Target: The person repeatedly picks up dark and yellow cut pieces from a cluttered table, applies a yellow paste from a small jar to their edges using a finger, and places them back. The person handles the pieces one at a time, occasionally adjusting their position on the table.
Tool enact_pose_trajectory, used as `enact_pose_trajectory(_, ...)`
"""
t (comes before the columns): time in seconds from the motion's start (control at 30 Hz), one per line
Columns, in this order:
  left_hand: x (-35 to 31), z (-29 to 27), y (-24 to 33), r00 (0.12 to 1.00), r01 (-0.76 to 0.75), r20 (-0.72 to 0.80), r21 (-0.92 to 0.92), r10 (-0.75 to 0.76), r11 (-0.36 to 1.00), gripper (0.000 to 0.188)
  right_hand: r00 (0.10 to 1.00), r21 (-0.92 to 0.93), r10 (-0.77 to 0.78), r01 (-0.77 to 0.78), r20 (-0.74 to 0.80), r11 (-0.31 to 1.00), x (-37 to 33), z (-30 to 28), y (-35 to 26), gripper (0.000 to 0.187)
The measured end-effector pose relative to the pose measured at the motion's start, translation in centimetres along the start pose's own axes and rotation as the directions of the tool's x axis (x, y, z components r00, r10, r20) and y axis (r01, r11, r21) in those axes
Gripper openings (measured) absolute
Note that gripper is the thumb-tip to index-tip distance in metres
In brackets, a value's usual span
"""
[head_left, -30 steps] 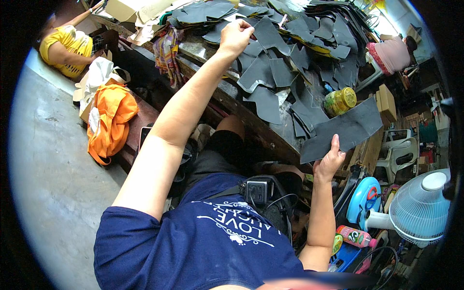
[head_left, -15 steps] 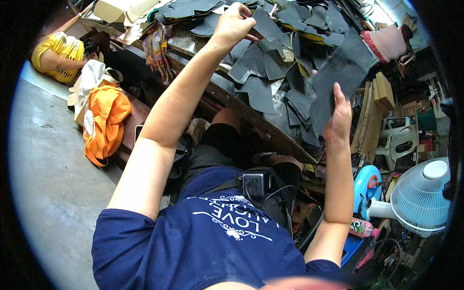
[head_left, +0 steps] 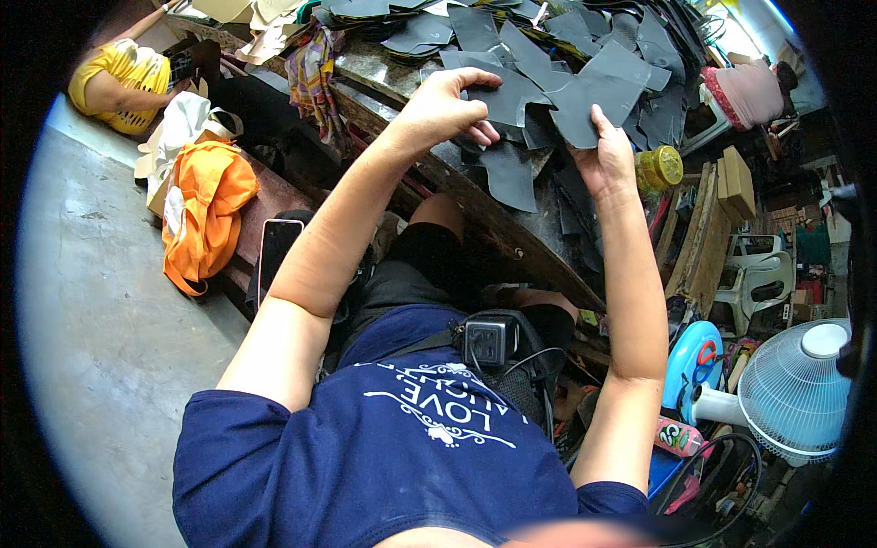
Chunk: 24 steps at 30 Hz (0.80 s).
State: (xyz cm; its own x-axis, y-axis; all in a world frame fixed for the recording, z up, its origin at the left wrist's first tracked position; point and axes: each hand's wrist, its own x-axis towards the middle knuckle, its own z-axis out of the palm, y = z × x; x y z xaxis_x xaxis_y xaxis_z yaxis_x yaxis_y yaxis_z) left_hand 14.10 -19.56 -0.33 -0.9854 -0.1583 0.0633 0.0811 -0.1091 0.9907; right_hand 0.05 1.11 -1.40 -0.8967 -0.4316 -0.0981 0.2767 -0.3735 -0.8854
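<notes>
**Clasped on the right, parted on the left**

Across the upper middle, a slanted workbench (head_left: 373,64), with a front edge running from upper left to lower right. Strewn over it, a heap of loose dark pieces (head_left: 530,62), overlapping, with angled and curved outlines. Above the right part of that heap, one dark sheet (head_left: 603,99), clasped along the near edge by the right hand (head_left: 605,166), with thumb on top and fingers mostly hidden beneath. To the left, well apart from the sheet, the left hand (head_left: 448,110), with half-curled fingers, a wide gap between thumb and forefinger, and nothing visibly pinched; no telling about contact with the pieces below. From those left fingers, sheet directly rightward, with long axis apparently slanting up and right; right hand nearer. By count: two hands, one held sheet, one yellow-lidded jar (head_left: 660,169) just beside the right hand; loose pieces too overlapped to number.
</notes>
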Motion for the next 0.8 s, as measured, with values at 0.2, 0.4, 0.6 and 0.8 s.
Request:
enact_pose_trajectory(0.2,-1.1,-0.3,0.3,1.0,-0.015,-0.023,-0.027,0.014,1.0,0.052,0.998,-0.019,0.055,-0.054,0.018,0.998,1.1,-0.4,0.1,0.035)
enact_pose_trajectory(0.4,-1.6,-0.8,0.3,0.999,-0.051,0.01,-0.042,0.051,0.998,0.051,0.993,-0.118,0.098,-0.104,-0.061,0.988,1.5,-1.4,-0.6,0.034)
enact_pose_trajectory(0.6,-1.6,-0.4,0.0,0.998,-0.062,-0.025,-0.043,0.061,0.997,0.052,0.982,-0.084,-0.098,0.085,-0.16,0.993,2.4,-1.1,-1.0,0.032)
enact_pose_trajectory(0.8,-1.9,0.0,-0.4,0.996,-0.063,-0.074,-0.07,0.057,0.996,0.052,0.933,0.019,-0.243,0.257,-0.264,0.966,3.9,0.1,-0.1,0.025)
